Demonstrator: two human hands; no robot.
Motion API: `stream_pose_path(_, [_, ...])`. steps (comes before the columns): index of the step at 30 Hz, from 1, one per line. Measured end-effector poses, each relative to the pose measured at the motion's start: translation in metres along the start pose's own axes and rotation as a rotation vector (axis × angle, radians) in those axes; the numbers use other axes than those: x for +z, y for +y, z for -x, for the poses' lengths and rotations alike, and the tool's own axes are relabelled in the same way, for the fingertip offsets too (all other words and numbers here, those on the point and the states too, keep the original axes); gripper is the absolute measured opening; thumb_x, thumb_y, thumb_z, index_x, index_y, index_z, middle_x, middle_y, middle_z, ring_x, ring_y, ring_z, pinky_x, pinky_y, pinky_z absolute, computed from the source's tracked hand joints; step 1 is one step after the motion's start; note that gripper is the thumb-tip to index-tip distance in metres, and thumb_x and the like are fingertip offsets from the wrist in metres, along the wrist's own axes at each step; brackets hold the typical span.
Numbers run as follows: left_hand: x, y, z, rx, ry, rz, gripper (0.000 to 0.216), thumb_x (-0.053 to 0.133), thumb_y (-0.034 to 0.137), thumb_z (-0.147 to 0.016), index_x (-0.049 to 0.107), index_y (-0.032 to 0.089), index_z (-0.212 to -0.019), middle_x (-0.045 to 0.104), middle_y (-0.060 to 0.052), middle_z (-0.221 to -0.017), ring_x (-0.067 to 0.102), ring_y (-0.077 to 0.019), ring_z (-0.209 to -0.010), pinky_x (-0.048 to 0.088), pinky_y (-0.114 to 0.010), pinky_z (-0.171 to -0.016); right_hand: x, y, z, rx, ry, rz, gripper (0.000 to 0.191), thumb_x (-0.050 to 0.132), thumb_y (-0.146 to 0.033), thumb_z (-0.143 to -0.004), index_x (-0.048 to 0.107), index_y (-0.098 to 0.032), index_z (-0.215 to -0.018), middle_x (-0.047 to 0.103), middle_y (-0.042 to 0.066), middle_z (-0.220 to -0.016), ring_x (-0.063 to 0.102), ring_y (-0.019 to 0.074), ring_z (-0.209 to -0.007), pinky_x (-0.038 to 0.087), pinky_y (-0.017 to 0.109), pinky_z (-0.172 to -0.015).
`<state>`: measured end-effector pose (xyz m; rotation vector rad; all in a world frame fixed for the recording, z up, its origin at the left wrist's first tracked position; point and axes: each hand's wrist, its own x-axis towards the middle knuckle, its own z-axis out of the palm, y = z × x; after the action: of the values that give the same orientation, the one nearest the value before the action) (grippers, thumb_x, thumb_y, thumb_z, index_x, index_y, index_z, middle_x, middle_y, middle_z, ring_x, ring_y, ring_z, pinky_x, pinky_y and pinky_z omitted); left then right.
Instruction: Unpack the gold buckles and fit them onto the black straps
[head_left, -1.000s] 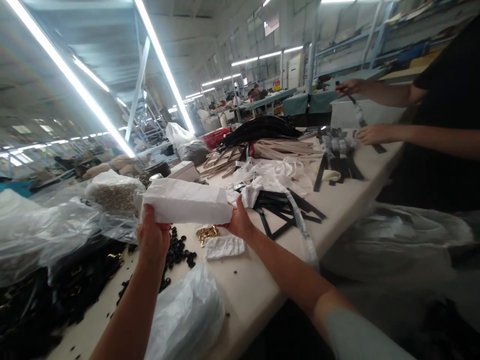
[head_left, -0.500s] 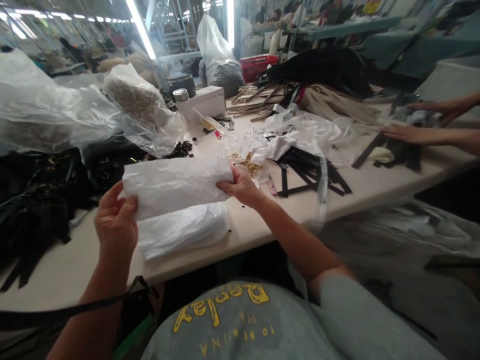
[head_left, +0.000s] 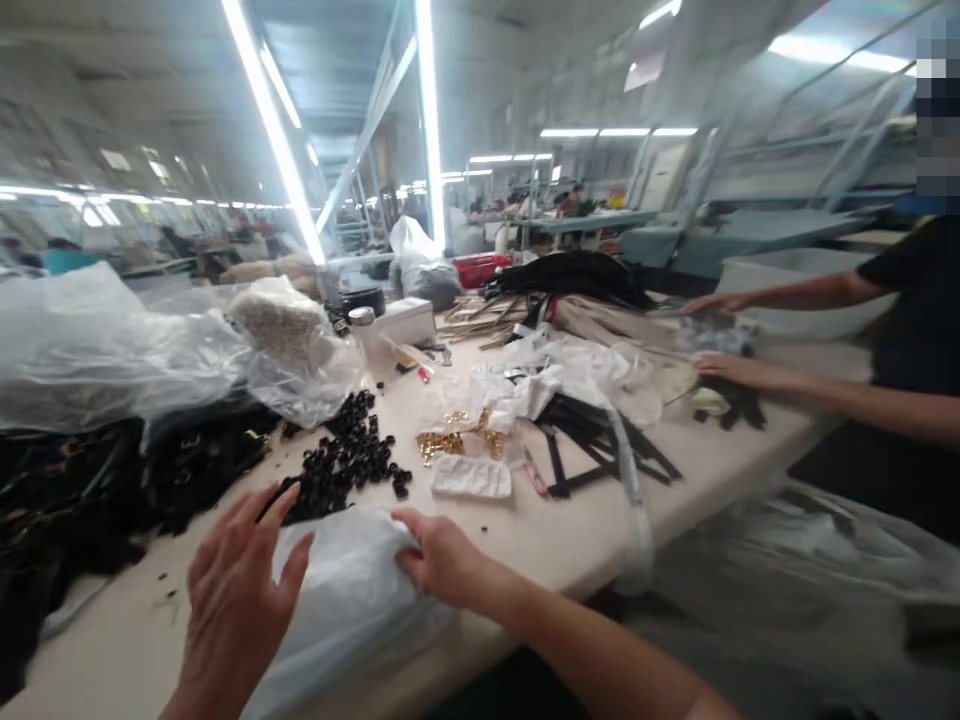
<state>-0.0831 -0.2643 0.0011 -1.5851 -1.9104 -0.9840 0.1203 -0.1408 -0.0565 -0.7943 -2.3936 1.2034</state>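
I take the white bundle (head_left: 341,585) as the centre of my clock; it lies before me at the near edge of the pale table (head_left: 559,525). My left hand (head_left: 241,600) is at its nine o'clock, with the fingers spread and the thumb held apart; whether it touches the bundle, I cannot tell. My right hand (head_left: 450,565) is at three o'clock — the forefinger is stretched at the upper edge of the bundle, the thumb is below it, and I cannot tell if they pinch. At twelve o'clock, just beyond the bundle, many small black pieces (head_left: 345,465) are loosely scattered. Between one and two o'clock lie gold pieces (head_left: 442,446), and just in front of them a white packet (head_left: 471,478). Farther, toward two o'clock, a pink-handled tool (head_left: 536,477) lies beside black strips (head_left: 600,440) — and beyond these is a co-worker's hand (head_left: 731,368). At ten o'clock are clear plastic bags (head_left: 112,345).
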Motion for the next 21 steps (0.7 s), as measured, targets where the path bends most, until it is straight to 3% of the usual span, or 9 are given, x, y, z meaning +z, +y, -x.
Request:
stream_pose_path(2, [0.021,0.018,-0.027,0.135,-0.010,0.053,0.047,0.056,0.037,-0.092,0.057,0.033,-0.138,0.060,-0.010,-0.139,0.048,-0.0365,-0.135,0.032,-0.057,-0.115,0.006,0.004,0.000,-0.006,0.008,0.082,0.058,0.060,-0.022,-0.083,0.054,-0.021,-0.141,0.073,0.011,-0.109,0.070,0.0261,-0.096,0.052,0.031,-0.083])
stream_pose_path(5, [0.060,0.042,-0.052,0.274,-0.098,0.233,0.042,0.052,0.033,-0.094,0.057,0.031,-0.136,0.062,-0.009,-0.136,0.052,-0.0310,-0.132,0.038,-0.051,-0.112,0.011,0.003,0.001,-0.014,0.014,0.159,0.059,0.057,-0.025,-0.085,0.051,-0.021,-0.143,0.073,0.012,-0.109,0.070,0.0278,-0.096,0.052,0.033,-0.081])
stream_pose_path(8, [0.107,0.050,-0.043,0.317,-0.129,0.337,0.034,0.051,0.029,-0.095,0.064,0.028,-0.127,0.066,-0.009,-0.130,0.056,-0.0289,-0.128,0.039,-0.050,-0.111,0.010,0.002,0.001,0.019,-0.004,0.214,0.044,0.056,-0.026,-0.086,0.063,-0.016,-0.129,0.074,0.014,-0.101,0.069,0.0277,-0.089,0.052,0.033,-0.076])
stream_pose_path(11, [0.145,0.039,-0.018,0.262,-0.105,0.391,0.029,0.048,0.026,-0.096,0.068,0.025,-0.118,0.070,-0.010,-0.121,0.061,-0.0281,-0.120,0.045,-0.049,-0.106,0.000,0.012,0.001,0.049,-0.024,0.198,0.029,0.056,-0.021,-0.085,0.072,-0.014,-0.108,0.074,0.012,-0.090,0.069,0.0231,-0.079,0.050,0.029,-0.070])
stream_pose_path(14, [0.162,0.025,-0.002,0.177,-0.095,0.430,0.029,0.049,0.028,-0.097,0.068,0.023,-0.117,0.071,-0.011,-0.119,0.063,-0.0275,-0.117,0.049,-0.047,-0.102,-0.028,0.027,-0.004,0.077,-0.004,0.021,0.034,0.051,-0.014,-0.087,0.072,-0.019,-0.113,0.072,0.003,-0.078,0.064,0.0134,-0.059,0.047,0.022,-0.059])
stream_pose_path(16, [0.164,0.020,0.001,0.150,-0.114,0.455,0.029,0.050,0.030,-0.097,0.068,0.023,-0.118,0.071,-0.010,-0.119,0.063,-0.0274,-0.117,0.049,-0.047,-0.103,-0.058,0.037,-0.016,0.110,0.136,0.010,0.035,0.050,-0.013,-0.089,0.071,-0.020,-0.116,0.073,0.002,-0.079,0.063,0.0115,-0.056,0.047,0.021,-0.058])
stream_pose_path(19, [0.163,0.021,0.000,0.136,-0.143,0.485,0.030,0.049,0.033,-0.098,0.068,0.023,-0.119,0.071,-0.010,-0.119,0.062,-0.0268,-0.117,0.048,-0.046,-0.104,-0.108,0.051,-0.050,0.177,0.461,0.297,0.033,0.051,-0.021,-0.094,0.069,-0.020,-0.121,0.074,0.008,-0.102,0.069,0.0181,-0.085,0.051,0.026,-0.077])
stream_pose_path(21, [0.163,0.022,-0.001,0.134,-0.137,0.498,0.032,0.046,0.034,-0.099,0.067,0.021,-0.120,0.070,-0.010,-0.119,0.062,-0.0262,-0.117,0.047,-0.045,-0.104,-0.136,0.062,-0.075,0.270,0.434,0.490,0.037,0.051,-0.021,-0.094,0.065,-0.018,-0.128,0.072,0.010,-0.115,0.067,0.0222,-0.104,0.050,0.029,-0.088])
